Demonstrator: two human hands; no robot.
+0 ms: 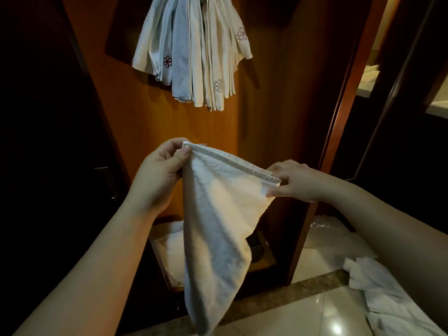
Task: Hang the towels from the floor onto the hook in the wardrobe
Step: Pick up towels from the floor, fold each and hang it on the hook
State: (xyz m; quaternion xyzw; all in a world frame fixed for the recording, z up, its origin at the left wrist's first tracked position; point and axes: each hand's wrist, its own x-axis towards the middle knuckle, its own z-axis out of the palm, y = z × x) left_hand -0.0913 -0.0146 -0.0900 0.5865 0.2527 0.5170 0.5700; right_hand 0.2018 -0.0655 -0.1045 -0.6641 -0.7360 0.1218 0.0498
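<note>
We hold a white towel (218,214) stretched by its hemmed top edge in front of the open wardrobe, and the rest of it drapes down to a point near the floor. Our left hand (158,175) pinches the far-left corner between thumb and curled fingers; our right hand (294,180) pinches the right end of the hem, fingertips closed on the cloth. Both forearms reach forward from the near corners, the left wrist raised a little above the right.

Above, a thick bunch of hung towels (194,49) already crowds the wardrobe's back panel (135,122); the hook itself is hidden under them. That looks like the main risk: with so much cloth there, a new towel may catch only on fabric and slide off, or drag others down. A loose pinch could also let one corner drop.

More towels on the floor (378,287) lie to the right, still to be hung.
</note>
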